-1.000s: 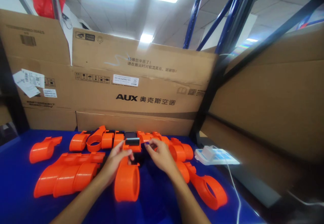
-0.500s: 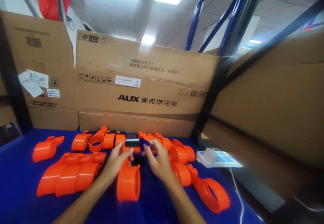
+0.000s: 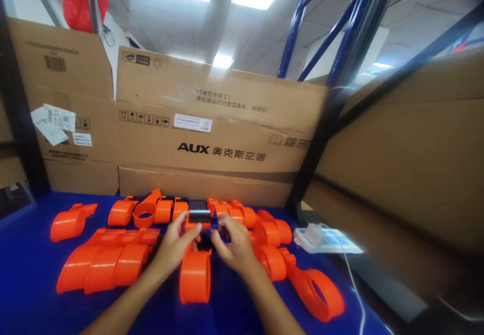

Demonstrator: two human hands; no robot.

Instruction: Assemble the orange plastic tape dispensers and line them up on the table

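My left hand (image 3: 180, 239) is closed around an orange tape dispenser (image 3: 195, 278), its ring hanging below the fingers and its head between my hands. The head carries a black part (image 3: 199, 217) with a pale toothed edge facing up. My right hand (image 3: 235, 241) pinches a small dark blue piece (image 3: 214, 221) against the right end of the head. Fingers hide part of that piece, so I cannot tell how far it sits on the dispenser. Behind the head is a dark, square-looking object (image 3: 197, 204).
Orange dispensers stand in a row (image 3: 164, 211) along the back, in a stack (image 3: 106, 268) at left and in a group (image 3: 274, 262) at right. One lies at far left (image 3: 68, 224). A white power strip (image 3: 327, 240) with a cable is at right. Cardboard (image 3: 212, 173) walls the blue table (image 3: 34, 284).
My right hand has brought the blue piece from a raised tilt down against the head's right end. The view has shifted slightly; my left hand keeps its hold.
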